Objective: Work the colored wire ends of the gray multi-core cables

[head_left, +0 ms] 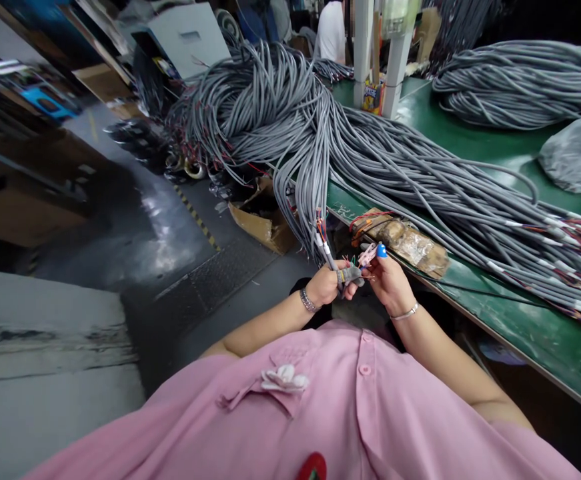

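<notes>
My left hand (pixel 324 285) is closed around the end of a grey cable (pixel 331 261); a grey cover sits on one of its digits. Thin coloured wires (pixel 353 261) fan out of that cable end between my hands. With its thumb in a blue finger cover, my right hand (pixel 391 281) pinches a small pink-and-white piece (pixel 368 255) beside the wires. Whether the wires are joined to this piece is too small to tell. Close by hang more grey cable ends with white sleeves (pixel 320 241).
Thick grey cable bundles (pixel 395 150) lie along the green table (pixel 505 333). A tape-wrapped block (pixel 410 245) rests near its edge. An open cardboard box (pixel 257 223) is on the floor below. Another cable coil (pixel 520 83) and a plastic bag (pixel 580 150) lie at the back right.
</notes>
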